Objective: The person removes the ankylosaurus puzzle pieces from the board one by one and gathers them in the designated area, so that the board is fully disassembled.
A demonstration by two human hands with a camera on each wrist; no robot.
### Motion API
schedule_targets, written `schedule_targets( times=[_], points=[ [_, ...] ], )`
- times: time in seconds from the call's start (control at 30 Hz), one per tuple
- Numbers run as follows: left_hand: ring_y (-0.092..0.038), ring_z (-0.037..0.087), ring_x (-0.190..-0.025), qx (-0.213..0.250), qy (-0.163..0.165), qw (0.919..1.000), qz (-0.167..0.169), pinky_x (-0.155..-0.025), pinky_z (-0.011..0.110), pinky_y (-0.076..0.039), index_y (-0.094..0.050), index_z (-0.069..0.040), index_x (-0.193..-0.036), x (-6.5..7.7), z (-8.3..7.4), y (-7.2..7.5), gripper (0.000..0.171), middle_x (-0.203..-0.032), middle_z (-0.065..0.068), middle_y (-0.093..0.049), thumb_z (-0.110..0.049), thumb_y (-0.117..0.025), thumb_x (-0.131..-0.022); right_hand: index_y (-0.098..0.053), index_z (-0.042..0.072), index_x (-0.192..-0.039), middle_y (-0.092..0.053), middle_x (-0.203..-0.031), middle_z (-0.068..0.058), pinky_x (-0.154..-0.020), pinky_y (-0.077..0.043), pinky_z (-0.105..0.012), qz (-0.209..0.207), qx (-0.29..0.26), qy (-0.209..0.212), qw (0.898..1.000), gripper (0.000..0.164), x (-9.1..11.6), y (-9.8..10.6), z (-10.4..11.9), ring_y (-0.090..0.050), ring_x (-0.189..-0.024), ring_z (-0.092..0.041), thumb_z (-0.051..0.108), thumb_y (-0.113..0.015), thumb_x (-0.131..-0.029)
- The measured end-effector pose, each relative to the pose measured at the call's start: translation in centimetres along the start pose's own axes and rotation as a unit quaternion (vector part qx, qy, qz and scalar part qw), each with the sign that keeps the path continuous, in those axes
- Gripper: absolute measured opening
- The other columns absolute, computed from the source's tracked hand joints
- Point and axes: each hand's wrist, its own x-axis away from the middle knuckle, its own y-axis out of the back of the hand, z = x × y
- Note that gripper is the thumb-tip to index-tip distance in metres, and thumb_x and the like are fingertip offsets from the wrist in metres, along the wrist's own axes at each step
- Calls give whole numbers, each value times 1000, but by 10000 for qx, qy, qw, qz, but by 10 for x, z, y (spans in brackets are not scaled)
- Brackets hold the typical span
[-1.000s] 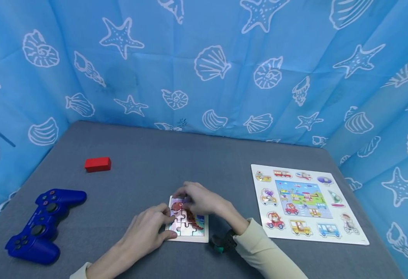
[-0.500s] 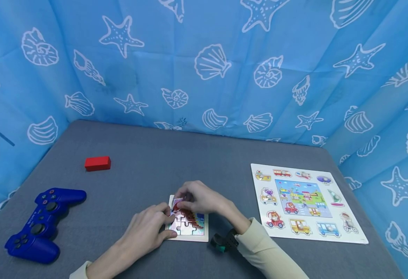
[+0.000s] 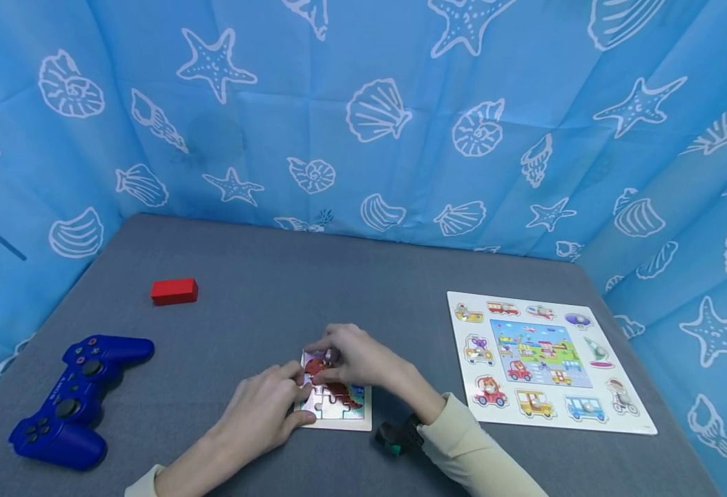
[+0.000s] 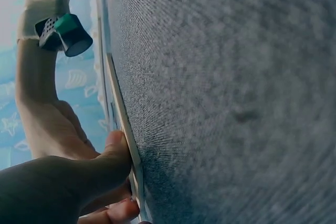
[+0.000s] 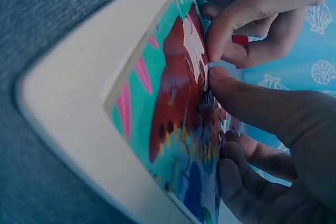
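A small jigsaw puzzle with a red-brown dinosaur lies in a pale tray (image 3: 367,416) near the front middle of the table. My left hand (image 3: 265,400) holds the tray's left side, thumb at the near left corner and fingertips bent onto the picture. My right hand (image 3: 362,357) reaches over the far part of the puzzle. Its thumb and fingers grip the jigsaw piece (image 3: 315,360) with the dinosaur's head, at the far left corner. In the right wrist view the right thumb (image 5: 247,98) touches the picture's surface; the fingers partly hide that piece.
A white vehicle peg puzzle (image 3: 471,407) lies to the right. A blue game controller (image 3: 80,407) and a red block (image 3: 174,292) are on the left. The grey table (image 3: 264,276) ends at a blue shell-print curtain (image 3: 313,138). A black device (image 3: 394,438) is strapped on the right wrist.
Half a second ago my right hand held the head piece tilted up at the far left corner; now the piece lies flatter there, under the fingers. My left hand stays in place.
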Motion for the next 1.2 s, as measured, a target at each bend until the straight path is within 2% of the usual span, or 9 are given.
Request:
schedule_targets(
  times=[0.27, 0.4, 0.63, 0.83, 1.0, 1.2],
  points=[
    [-54, 10, -72, -33, -98, 9999, -129, -51, 28, -41, -72, -22, -79, 2, 0, -1, 25, -96, -7, -60, -43, -85, -78, -71, 3, -126, -62, -90, -7, -56, -39, -14, -21, 150, 87, 9998, 38, 0, -1, 1, -50, -68, -7, 17, -78, -91],
    [-53, 10, -73, 32, -46, 10000, -49, -51, 27, -39, -72, -23, -79, 3, 1, -2, 24, -98, -8, -61, -43, -84, -79, -71, 4, -127, -61, -90, -7, -56, -39, -14, 30, 171, 83, 9998, 37, 1, -1, 1, -46, -67, -3, 18, -77, -93],
    [-56, 12, -76, -5, -73, 9999, -129, -51, 30, -42, -75, -23, -83, 3, 0, -3, 22, -100, -8, -61, -43, -84, -79, -72, 4, -126, -66, -95, -7, -60, -43, -14, 55, 259, 203, 9994, 35, 2, 1, -3, -51, -72, -2, 16, -76, -93],
    [-55, 11, -75, -2, -29, 10000, -50, -51, 29, -41, -74, -24, -84, 4, 0, -2, 22, -101, -8, -61, -43, -84, -80, -75, 5, -121, -67, -93, -5, -63, -43, -12, -92, 829, 548, 9950, 30, 4, 1, -2, -59, -76, -8, 17, -74, -94],
    [-52, 11, -71, -55, -58, 10000, -40, -50, 28, -39, -71, -23, -79, 3, -1, -1, 24, -100, -7, -61, -43, -84, -80, -76, 6, -118, -62, -89, -1, -61, -37, -11, -544, 1362, 1042, 9837, 27, 8, -5, -5, -47, -72, -4, 18, -75, -93],
    [-49, 9, -68, -75, -103, 9999, -11, -49, 27, -38, -70, -22, -77, 2, -1, 0, 25, -98, -6, -61, -43, -84, -81, -77, 8, -113, -63, -89, 1, -65, -40, -13, -1146, 2091, 1708, 9560, 23, 11, -12, -10, -48, -74, -5, 16, -77, -91]
  ],
)
